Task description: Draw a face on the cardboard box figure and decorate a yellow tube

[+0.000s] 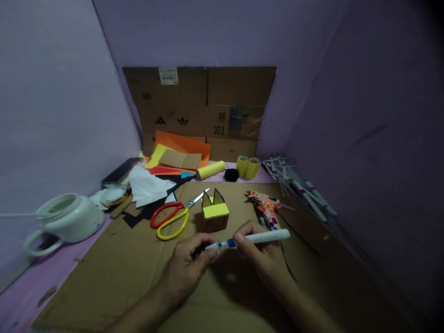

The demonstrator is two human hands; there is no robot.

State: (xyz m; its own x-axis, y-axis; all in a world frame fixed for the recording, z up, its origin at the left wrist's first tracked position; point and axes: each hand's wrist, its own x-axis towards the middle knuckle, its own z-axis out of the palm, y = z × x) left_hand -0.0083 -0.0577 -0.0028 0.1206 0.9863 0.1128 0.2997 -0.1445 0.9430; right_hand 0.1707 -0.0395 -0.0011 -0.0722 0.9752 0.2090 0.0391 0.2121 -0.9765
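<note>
My right hand [258,252] is closed round a white marker [267,236] with a blue collar, its tip pointing left. My left hand [192,259] pinches a small pale piece [212,246] with blue marks at the marker's tip. Just beyond my hands stands a small cardboard box [215,217] with a yellow top and two pointed ears. Left of the box lie open scissors [178,215] with one red and one yellow handle.
A patterned glue gun [267,206] lies right of the box, its cord trailing toward me. Behind are a yellow roll [211,170], black yarn [231,174] and paper sheets [183,147]. A white pot [74,217] stands left; paper sticks [308,199] lie right.
</note>
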